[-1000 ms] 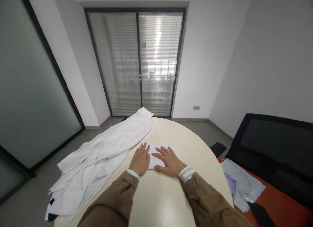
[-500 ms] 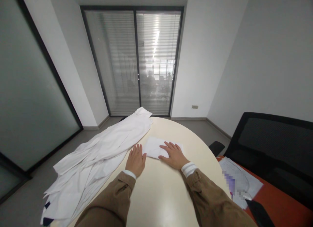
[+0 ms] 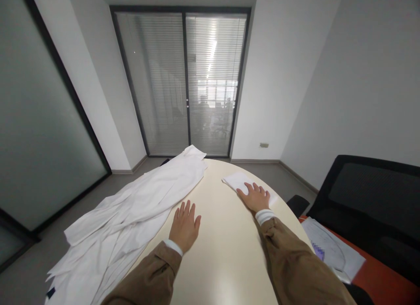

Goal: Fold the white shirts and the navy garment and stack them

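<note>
On a round cream-white tabletop, a folded rectangular white cloth lay near the far right rim. Its near edge was covered by the right hand, which rested palm-down with the fingers spread across the fold. The hand was flat and did not grip the cloth. The left hand lay open and palm-down on the bare tabletop, near a long white fabric garment with dark navy trim, which was spread along the left side of the table and hung over its edge. The hands stood well apart and held nothing between them.

The step in hand was judged to be flat-hand placement of the folded cloth at the far rim. The next move on the cloth calls for care at the rim, as the fold must be kept square and supported on the tabletop. The garment calls for two-handed gathering of its loose length.

To the right stood a black mesh chair beside an orange desk bearing white papers. Ahead, a glazed door with slatted blinds closed off the room.
</note>
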